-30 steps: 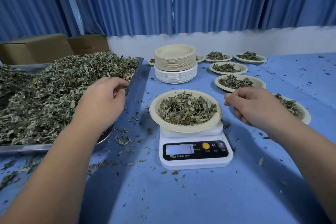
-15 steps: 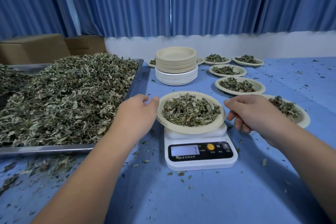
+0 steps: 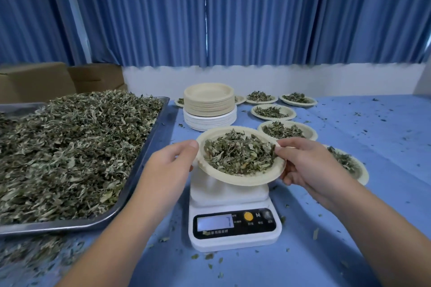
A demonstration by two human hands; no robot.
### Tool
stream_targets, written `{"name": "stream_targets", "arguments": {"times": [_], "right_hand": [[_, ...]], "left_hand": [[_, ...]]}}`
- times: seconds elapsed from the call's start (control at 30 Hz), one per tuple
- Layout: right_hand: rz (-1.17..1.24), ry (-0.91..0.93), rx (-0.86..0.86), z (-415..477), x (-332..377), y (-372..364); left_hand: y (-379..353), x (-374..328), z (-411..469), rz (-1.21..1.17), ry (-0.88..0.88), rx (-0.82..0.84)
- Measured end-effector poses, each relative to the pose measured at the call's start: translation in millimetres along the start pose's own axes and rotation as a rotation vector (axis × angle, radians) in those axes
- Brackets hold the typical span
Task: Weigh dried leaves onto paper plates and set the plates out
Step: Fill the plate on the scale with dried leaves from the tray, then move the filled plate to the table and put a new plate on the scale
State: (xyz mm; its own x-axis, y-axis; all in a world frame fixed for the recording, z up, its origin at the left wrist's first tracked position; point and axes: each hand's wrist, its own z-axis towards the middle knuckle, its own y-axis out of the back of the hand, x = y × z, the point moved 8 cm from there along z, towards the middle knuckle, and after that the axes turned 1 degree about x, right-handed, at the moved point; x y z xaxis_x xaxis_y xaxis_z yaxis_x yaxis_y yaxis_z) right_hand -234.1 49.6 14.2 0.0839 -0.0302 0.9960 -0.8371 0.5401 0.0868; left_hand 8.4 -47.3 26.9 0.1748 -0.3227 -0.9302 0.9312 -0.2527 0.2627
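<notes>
Head view. Blue curtains (image 3: 256,11) hang above a white wall at the back; a table (image 3: 373,193) covered in blue cloth fills the foreground, flecked with leaf crumbs. At left, a metal tray (image 3: 149,147) is heaped with dried leaves (image 3: 70,147), and cardboard boxes (image 3: 35,79) stand behind it. At centre, a white scale (image 3: 233,228) faces the camera. Over its platform is a paper plate (image 3: 245,180) of leaves, slightly tilted; whether it touches the platform cannot be told. The left hand (image 3: 168,165) pinches the plate's left rim, thumb on top. The right hand (image 3: 305,163) grips the right rim likewise. Behind stands a stack of empty plates (image 3: 208,105); filled plates (image 3: 286,129) lie in a row at right.
</notes>
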Motion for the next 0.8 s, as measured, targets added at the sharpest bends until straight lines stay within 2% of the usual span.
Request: {"name": "stream_targets", "arguments": {"times": [0.27,0.5,0.7,0.8], "right_hand": [[0.212,-0.034,-0.142,21.9,-0.5,44.5],[0.242,0.009,-0.373,71.5,20.4,150.1],[0.235,-0.09,-0.587,127.4,-14.0,225.4],[0.233,-0.154,-0.626,145.8,-39.9,241.0]], "left_hand": [[-33.7,-29.2,30.0,-0.064,-0.072,0.042],[-76.8,-51.2,97.5,0.0,-0.067,0.164],[-94.0,-30.7,120.1,0.123,-0.031,0.179],[-94.1,-17.8,123.6,0.147,-0.003,0.186]]}}
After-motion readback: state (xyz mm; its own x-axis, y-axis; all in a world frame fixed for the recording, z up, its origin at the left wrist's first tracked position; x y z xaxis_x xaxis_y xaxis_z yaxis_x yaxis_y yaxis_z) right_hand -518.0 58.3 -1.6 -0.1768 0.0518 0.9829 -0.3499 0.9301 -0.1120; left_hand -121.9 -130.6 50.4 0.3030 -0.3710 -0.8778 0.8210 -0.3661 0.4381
